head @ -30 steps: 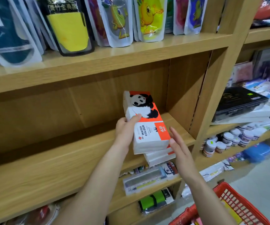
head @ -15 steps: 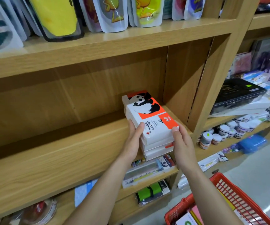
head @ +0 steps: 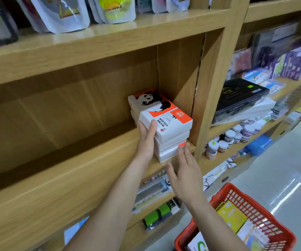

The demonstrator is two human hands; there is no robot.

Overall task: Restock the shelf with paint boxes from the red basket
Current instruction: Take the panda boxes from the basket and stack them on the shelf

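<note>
Light wooden shelf unit [head: 59, 180] with several boards; its middle board is bare along the left and carries goods only at the right end, beside the upright wooden divider [head: 216, 84]. Upper board: a row of glossy plastic pouches with coloured prints [head: 68, 13], standing upright. Neighbouring bay to the right: a flat black case [head: 240, 95] lying on flat white boxes, with small white-lidded paint jars [head: 236, 134] on the board below it. Lower right, on the pale floor: red plastic basket with slotted walls [head: 265, 212], holding a yellow flat box [head: 233, 214] and other packets, partly cut off by the frame edge. Middle board, right end: stack of white-and-orange cardboard paint boxes [head: 166, 131], lying flat one on another close to the divider; the top box shows a panda picture and the words "WATER COLOUR". The count of boxes in the stack is not certain, three or so edges being visible. Left hand [head: 146, 140]: pressed against the left side of the stack, thumb laid over the near corner of the top box, the other fingers hidden behind the boxes. Right hand [head: 186, 176]: flat and spread, holding nothing, fingertips [head: 183, 147] at the lower front corner of the stack; whether they touch it cannot be told.
</note>
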